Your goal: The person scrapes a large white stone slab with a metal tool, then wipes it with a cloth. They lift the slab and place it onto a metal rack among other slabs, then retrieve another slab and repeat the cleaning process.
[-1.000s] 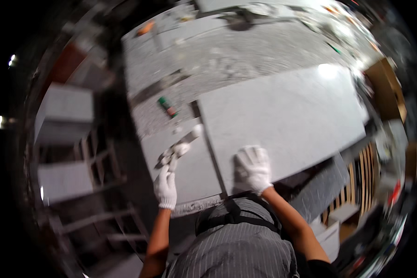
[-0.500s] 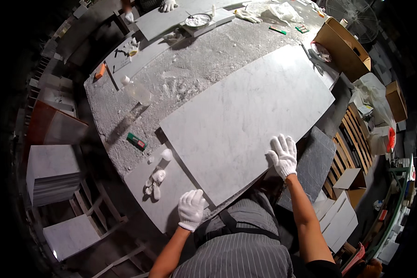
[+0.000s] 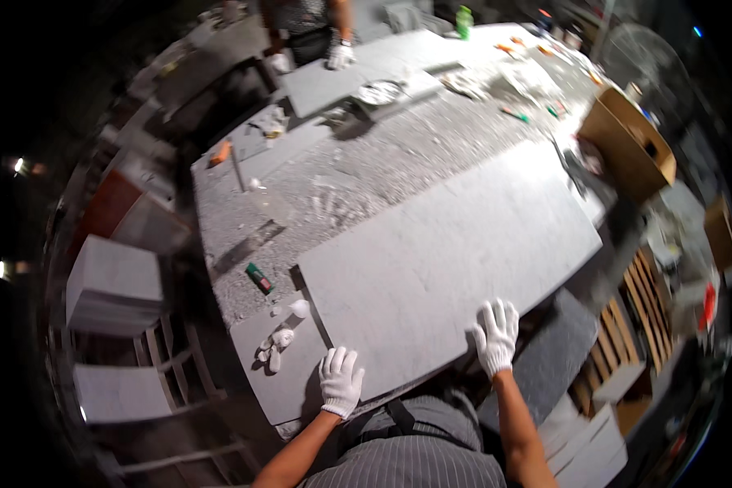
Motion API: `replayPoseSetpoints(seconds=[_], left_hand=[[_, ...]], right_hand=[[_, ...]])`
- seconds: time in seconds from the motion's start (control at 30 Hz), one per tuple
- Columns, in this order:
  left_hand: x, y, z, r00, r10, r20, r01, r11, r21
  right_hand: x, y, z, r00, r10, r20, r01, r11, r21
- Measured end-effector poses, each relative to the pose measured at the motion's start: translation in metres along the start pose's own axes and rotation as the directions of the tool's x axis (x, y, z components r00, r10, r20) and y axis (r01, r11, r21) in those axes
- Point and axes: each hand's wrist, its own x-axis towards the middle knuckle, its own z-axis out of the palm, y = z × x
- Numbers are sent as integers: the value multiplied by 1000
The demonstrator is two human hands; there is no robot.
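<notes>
A large pale marble slab [image 3: 443,252] with faint grey veining lies across the near side of a round, dust-covered worktable [image 3: 333,183]. My left hand [image 3: 341,382], in a white knit glove, rests at the slab's near left corner with its fingers spread. Further right, my right hand [image 3: 496,337], gloved the same way, lies flat with fingers apart on the slab's near edge. Neither hand grips anything. Left of the slab, a smaller pale stone piece [image 3: 252,335] carries a crumpled white bundle [image 3: 278,346] and a small white lump [image 3: 300,308].
A green box-shaped item [image 3: 260,278] lies left of the slab. Across the table, a co-worker's gloved hand [image 3: 341,56] rests on another slab [image 3: 398,50] near a bowl of white material [image 3: 379,92]. An open cardboard box [image 3: 626,146] stands at right, stacked tiles [image 3: 115,285] at left.
The view has tilted up, showing more of the co-worker. My left hand's fingers have spread apart at the slab's corner. The right hand stays on the near edge.
</notes>
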Motion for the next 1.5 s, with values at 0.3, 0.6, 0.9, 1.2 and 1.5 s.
replayPoseSetpoints(seconds=[0.3, 0.6, 0.9, 1.2, 1.5], left_hand=[[16, 16, 19, 929, -363, -65, 347, 921, -179], [29, 10, 49, 763, -632, -136, 569, 757, -321], [35, 6, 43, 731, -677, -89, 628, 718, -300], [23, 46, 54, 731, -667, -144, 620, 737, -267], [23, 45, 29, 747, -665, -7, 646, 727, -233]], right_hand=[[-50, 59, 50, 762, 647, -33, -457, 572, 681], [-21, 43, 57, 807, 565, 172, -546, 602, 583], [-14, 33, 87, 676, 724, 137, -476, 288, 831], [-8, 113, 131, 731, 682, -2, -422, 454, 785], [75, 75, -52, 926, 377, 26, -378, 923, 79]])
